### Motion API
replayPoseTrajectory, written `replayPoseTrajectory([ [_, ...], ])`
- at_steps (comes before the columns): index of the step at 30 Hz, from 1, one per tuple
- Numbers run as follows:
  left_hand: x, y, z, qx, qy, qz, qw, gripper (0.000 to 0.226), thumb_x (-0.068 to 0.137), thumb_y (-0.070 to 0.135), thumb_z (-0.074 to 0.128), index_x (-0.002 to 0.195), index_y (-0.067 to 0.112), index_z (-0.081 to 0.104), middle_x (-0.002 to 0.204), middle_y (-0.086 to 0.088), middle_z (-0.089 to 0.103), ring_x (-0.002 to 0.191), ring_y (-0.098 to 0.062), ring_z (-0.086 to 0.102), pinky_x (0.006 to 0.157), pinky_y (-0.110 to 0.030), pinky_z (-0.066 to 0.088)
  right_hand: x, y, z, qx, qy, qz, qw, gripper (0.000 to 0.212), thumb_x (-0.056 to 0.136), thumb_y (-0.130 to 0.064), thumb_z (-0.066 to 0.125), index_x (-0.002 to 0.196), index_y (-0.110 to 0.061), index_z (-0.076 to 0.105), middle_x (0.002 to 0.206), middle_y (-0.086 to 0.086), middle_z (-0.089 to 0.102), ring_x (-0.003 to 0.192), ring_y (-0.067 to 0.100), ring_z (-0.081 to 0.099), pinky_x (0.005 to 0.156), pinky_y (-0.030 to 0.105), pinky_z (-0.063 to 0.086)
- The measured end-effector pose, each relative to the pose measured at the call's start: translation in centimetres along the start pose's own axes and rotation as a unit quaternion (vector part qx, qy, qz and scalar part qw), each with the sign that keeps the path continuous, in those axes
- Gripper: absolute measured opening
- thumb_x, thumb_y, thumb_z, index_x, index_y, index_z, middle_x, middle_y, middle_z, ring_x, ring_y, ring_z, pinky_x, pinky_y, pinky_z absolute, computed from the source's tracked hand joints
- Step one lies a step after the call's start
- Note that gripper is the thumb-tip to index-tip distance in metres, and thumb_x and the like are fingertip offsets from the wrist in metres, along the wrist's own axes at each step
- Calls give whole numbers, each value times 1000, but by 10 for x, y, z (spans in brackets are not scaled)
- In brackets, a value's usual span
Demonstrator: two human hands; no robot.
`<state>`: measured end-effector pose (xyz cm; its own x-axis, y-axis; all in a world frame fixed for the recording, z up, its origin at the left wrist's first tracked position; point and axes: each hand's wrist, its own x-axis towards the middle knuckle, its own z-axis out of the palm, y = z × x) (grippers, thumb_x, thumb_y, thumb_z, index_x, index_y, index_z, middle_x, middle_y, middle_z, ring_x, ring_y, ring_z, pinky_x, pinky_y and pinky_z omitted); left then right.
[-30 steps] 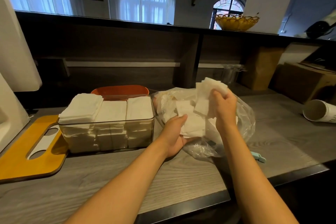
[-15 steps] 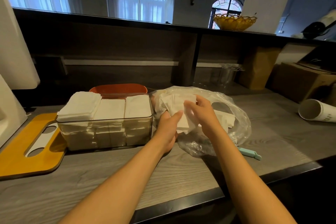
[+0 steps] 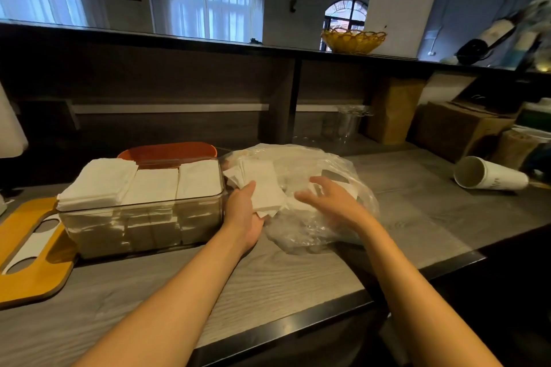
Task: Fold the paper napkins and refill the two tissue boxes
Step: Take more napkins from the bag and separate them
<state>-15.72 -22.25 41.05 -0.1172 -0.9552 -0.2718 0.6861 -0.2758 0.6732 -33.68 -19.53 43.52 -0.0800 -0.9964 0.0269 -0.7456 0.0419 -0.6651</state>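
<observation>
Napkins: a loose stack of white paper napkins [image 3: 265, 188] lies at the mouth of a clear plastic bag [image 3: 313, 229] on the grey wood-grain bench [image 3: 268, 283], just right of the tissue box.
Left hand: the left hand [image 3: 243, 214] is palm-up under the near edge of the stack, thumb laid along its left side, holding the napkins.
Right hand: the right hand [image 3: 331, 199] is over the bag, fingers spread and relaxed, gripping nothing; whether it touches the plastic I cannot tell.
Tissue box: a clear tissue box [image 3: 143, 217] stands on the bench left of the bag, packed with three rows of folded napkins; the left row rises above the rim and tilts.
Second box: an orange container [image 3: 167, 152] sits directly behind the clear one, mostly hidden by it.
Lid: a yellow wooden lid [image 3: 32, 274] with an oval slot lies flat at the left, its edge tucked beside the clear box.
Paper cups: a sleeve of white paper cups [image 3: 489, 176] lies on its side at the far right, well apart from the bag.
Shelf: a yellow basket [image 3: 353, 40] stands on the dark ledge above.
</observation>
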Motion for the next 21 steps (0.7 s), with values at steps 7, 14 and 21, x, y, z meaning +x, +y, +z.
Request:
replayPoseTrajectory([
  [7,1,0,-2,4,23,41,999,36,105,19,47,140,14,53,125,-13,67,104,-31,66,73,-42,55,28,6,21,-271,-6,0,962,86,85,-70,57,150,-16,38,151,12,42,134,32,41,110,46,36],
  [14,0,-1,-1,0,18,52,999,35,106,18,45,140,13,52,111,-10,68,94,-26,66,73,-38,53,11,9,16,-86,65,-83,991,36,90,-47,68,106,-14,68,100,5,71,92,22,65,85,43,53],
  [21,-1,-1,0,-14,24,48,998,38,106,20,45,143,12,51,130,-15,65,111,-32,64,80,-40,54,-13,-14,-16,131,110,-111,979,6,92,-33,68,97,-31,68,88,-8,72,80,11,69,69,29,58],
])
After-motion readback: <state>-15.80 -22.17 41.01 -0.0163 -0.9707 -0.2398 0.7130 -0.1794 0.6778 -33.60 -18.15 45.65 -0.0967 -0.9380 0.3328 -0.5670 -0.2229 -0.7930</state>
